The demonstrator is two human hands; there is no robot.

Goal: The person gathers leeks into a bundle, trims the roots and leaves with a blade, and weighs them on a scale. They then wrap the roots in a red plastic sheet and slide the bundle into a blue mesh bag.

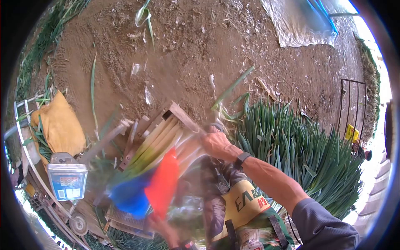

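Bunched leeks [166, 137], white stems toward the upper right and green leaves toward the lower left, lie in a wooden frame [183, 116]. At the frame's right end is my right hand [221, 146], closed, its fingers curled beside the white stem ends; what it grips is hard to make out. A red sheet-like piece [162, 181] and a blue one [132, 193], both smeared by motion, overlap the leaves. My left hand [161, 227] is blurred just below the red piece, its fingers indistinct.
A large pile of leeks [291, 154] stands to the right. At left are a digital scale display [67, 182], a yellow sack [62, 125] and a metal cart rail [31, 154]. Plastic sheeting [291, 25] and a metal rack [353, 104] sit farther off on the dirt ground [175, 66].
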